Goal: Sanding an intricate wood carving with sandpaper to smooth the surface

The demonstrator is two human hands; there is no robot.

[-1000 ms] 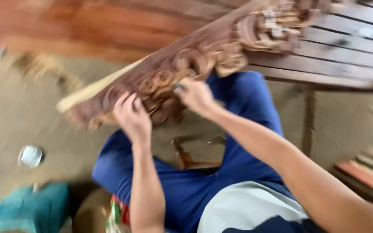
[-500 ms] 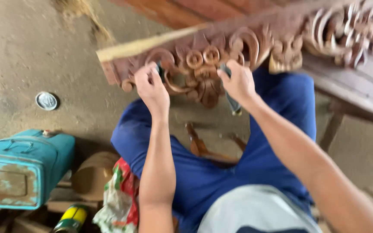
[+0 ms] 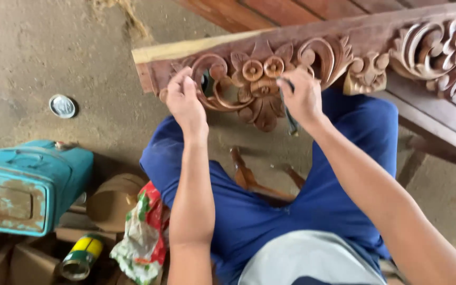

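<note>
Your left hand (image 3: 186, 103) pinches the scrollwork at the end of the carved wooden panel (image 3: 312, 58), which lies across your knees and the slatted desk (image 3: 439, 119). Your right hand (image 3: 304, 95) is closed around a thin tool (image 3: 291, 119) held against the carving.

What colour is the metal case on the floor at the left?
Teal, with worn rusty patches: the metal case, seen from the head view.

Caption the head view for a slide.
Seated person's left hand steadies a carved wooden panel while the right hand holds a slim tool against its floral scrollwork.
</note>
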